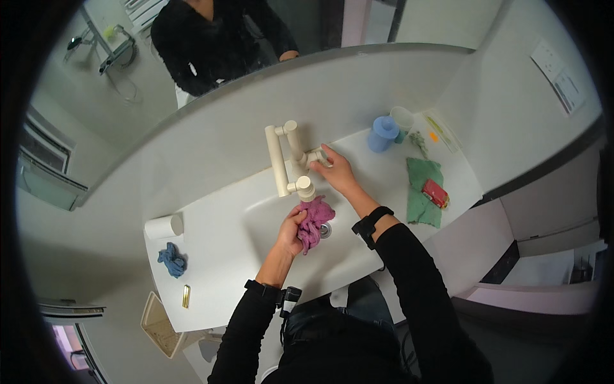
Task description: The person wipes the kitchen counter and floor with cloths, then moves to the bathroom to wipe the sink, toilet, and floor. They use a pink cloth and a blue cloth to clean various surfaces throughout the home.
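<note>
My left hand (290, 230) grips a crumpled pink cloth (315, 218) over the white sink basin (268, 225). The cloth is right below the spout of a cream folding-arm faucet (277, 161) and partly covers the metal drain (325, 230). Whether water runs is hard to tell. At the faucet's base, my right hand (337, 169) has its thumb and fingers spread around the side handle (316, 156). Contact with the handle cannot be made out for certain.
On the counter's right are a blue bottle (383, 134), a clear cup (402, 118), and a green cloth (422, 192) under a red packet (435, 193). On the left lie a paper roll (163, 227), a blue cloth (171, 260) and a gold tube (186, 296). A bin (163, 326) stands below.
</note>
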Demonstrator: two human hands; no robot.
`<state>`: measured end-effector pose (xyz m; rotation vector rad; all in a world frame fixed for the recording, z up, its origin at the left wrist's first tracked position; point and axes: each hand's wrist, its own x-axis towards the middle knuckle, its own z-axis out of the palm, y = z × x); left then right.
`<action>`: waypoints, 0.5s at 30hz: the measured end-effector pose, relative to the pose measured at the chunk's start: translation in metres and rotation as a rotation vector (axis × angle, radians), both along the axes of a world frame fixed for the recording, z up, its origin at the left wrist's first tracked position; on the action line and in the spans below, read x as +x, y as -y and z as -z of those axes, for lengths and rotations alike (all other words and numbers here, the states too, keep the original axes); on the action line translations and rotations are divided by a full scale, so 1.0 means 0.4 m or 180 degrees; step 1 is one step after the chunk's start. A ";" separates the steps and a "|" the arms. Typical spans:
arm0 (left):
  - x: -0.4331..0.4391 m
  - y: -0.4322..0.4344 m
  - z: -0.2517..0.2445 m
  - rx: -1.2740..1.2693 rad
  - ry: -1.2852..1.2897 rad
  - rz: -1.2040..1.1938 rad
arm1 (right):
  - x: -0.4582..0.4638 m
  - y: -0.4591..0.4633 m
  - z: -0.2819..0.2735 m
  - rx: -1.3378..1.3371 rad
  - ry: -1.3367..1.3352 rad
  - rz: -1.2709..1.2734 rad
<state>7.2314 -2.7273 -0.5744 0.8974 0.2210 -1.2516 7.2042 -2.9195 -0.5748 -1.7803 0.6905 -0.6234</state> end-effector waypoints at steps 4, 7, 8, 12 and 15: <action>-0.012 0.019 0.021 -0.0019 0.0160 -0.0320 | 0.011 0.025 0.054 -0.0339 0.0017 -0.0266; -0.015 0.036 0.037 -0.0525 0.0232 -0.0413 | 0.007 0.047 0.079 -0.0913 0.0325 -0.0450; -0.018 0.039 0.037 -0.0377 0.0235 -0.0403 | 0.007 0.053 0.081 -0.0726 0.0249 -0.0564; -0.020 0.048 0.037 -0.0129 0.0340 -0.0787 | 0.009 0.062 0.091 -0.0401 0.0298 -0.0871; -0.020 0.056 0.035 -0.0344 0.0366 -0.0707 | 0.016 0.073 0.102 -0.0153 0.0219 -0.0918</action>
